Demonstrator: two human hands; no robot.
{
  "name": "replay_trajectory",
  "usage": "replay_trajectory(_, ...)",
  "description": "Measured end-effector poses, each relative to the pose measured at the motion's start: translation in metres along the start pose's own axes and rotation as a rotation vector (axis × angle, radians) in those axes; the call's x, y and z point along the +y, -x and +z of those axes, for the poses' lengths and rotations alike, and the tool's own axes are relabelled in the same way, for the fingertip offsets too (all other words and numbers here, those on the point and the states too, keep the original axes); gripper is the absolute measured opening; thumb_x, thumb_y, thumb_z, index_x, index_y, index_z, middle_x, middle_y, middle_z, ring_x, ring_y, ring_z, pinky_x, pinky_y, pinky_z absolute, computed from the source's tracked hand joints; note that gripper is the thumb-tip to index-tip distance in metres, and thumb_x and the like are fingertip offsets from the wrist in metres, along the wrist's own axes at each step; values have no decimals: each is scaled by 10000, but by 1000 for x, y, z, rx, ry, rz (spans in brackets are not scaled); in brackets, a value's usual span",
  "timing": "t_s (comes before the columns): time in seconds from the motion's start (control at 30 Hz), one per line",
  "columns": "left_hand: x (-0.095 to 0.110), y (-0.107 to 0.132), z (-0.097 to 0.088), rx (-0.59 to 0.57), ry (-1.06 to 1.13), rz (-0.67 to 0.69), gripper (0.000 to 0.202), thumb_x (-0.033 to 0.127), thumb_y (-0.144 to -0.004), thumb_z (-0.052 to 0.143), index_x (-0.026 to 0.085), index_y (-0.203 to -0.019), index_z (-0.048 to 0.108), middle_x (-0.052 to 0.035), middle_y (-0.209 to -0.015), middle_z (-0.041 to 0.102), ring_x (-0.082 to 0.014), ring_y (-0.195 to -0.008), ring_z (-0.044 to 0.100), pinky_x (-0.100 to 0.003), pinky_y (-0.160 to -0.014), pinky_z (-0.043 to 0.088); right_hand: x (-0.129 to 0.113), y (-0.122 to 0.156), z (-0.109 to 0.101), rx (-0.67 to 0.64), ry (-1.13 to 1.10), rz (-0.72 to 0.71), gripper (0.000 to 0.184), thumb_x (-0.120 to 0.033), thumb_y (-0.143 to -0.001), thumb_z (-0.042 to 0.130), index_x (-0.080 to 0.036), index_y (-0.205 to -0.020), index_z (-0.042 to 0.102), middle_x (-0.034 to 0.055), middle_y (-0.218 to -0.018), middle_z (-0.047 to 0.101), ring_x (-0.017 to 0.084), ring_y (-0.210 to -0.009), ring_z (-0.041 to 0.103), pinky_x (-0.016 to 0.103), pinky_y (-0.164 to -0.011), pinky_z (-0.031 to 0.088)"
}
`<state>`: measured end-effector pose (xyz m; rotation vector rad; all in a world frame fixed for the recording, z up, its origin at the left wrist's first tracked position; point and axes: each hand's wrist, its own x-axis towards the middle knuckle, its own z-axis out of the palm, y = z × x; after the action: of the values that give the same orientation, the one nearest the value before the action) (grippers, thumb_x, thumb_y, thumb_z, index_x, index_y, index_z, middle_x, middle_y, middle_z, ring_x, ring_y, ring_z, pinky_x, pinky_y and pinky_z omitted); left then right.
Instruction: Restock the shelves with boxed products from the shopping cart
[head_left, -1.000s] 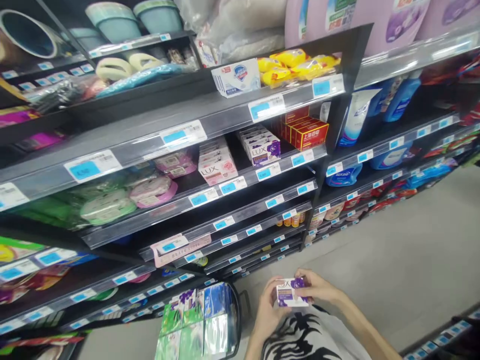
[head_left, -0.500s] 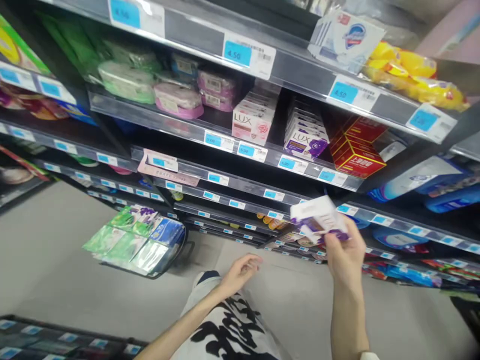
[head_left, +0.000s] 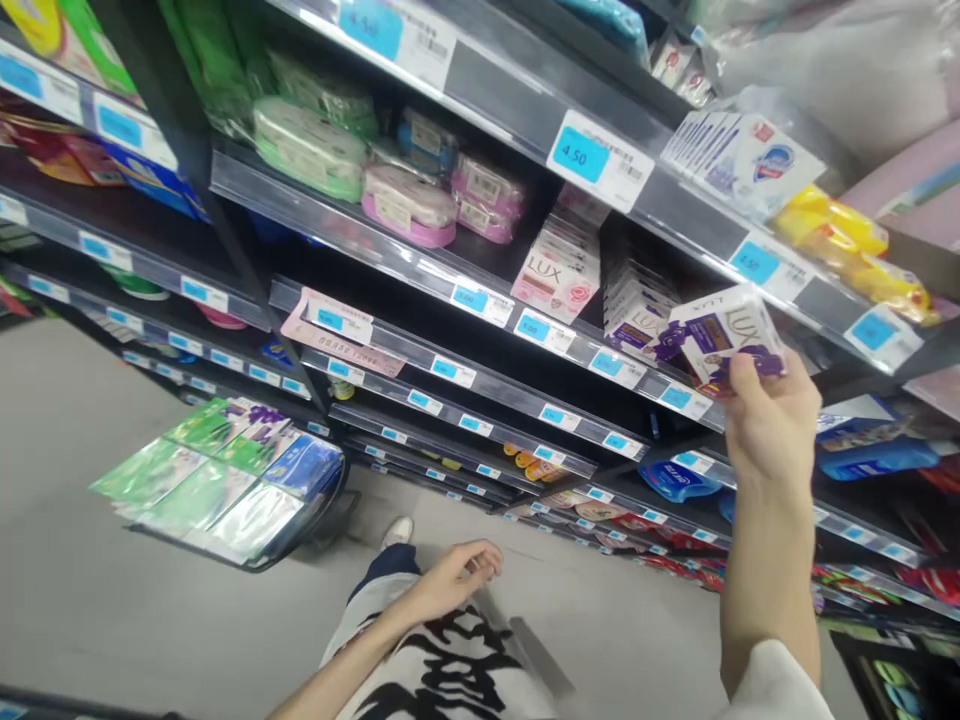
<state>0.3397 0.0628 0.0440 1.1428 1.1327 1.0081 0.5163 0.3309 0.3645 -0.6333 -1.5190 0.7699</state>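
Note:
My right hand grips a white and purple LUX soap box, thumb across its front and the fingers behind it hidden. The box is tilted and held in front of the shelf, overlapping the right side of a row of purple LUX soap boxes. Whether it touches that row I cannot tell. To the left stands a row of pink LUX soap boxes. My left hand hangs low before my body, empty, with loosely curled fingers and the thumb apart.
Green and pink soap dishes sit farther left on the same shelf. Above, a price-tagged shelf edge carries white soap boxes and yellow packs. A rack of green and blue packets stands on the floor at left.
My right hand has moved up and to the right with the soap box, closer to the row of purple boxes. The left hand has dropped slightly. The whole view has shifted a little.

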Motion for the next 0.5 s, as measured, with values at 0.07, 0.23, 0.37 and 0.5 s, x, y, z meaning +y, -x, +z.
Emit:
replay_trajectory(0.07, -5, -5, -17, 36, 23, 3, 250, 371, -983, 557, 186, -1055, 709, -68, -1001, 765, -202, -917, 685, -284, -823, 489, 0, -6, 2, -31, 65, 29, 505, -345, -712, 941, -166, -1128, 718, 138, -1155, 754, 239, -1065, 727, 533, -1128, 479)
replay_trajectory(0.23, -18, -11, -55, 62, 53, -19, 350, 504, -970, 593, 182, -1049, 704, -63, -953, 752, -212, -909, 680, -296, -842, 488, -5, -25, 9, -59, 138, 85, 479, -405, -742, 917, -177, -1117, 724, 148, -1177, 763, 206, -1016, 730, 480, -1079, 512)
replay_trajectory(0.37, -24, -9, -80, 29, 52, -39, 472, 625, -942, 607, 174, -1030, 710, -65, -922, 740, -207, -867, 659, -286, -805, 475, -1, -52, 18, -126, 112, 160, 391, -314, -791, 880, -137, -1100, 716, 179, -1267, 738, 189, -1066, 725, 448, -1098, 497)
replay_trajectory(0.5, -26, -14, -103, 8, 0, -70, 538, 696, -944, 561, 188, -1048, 703, -70, -948, 730, -213, -887, 640, -291, -829, 465, 18, -83, 32, -11, 242, 172, 347, -168, -848, 807, -140, -1177, 700, 137, -1326, 725, 148, -1110, 693, 414, -1154, 459)
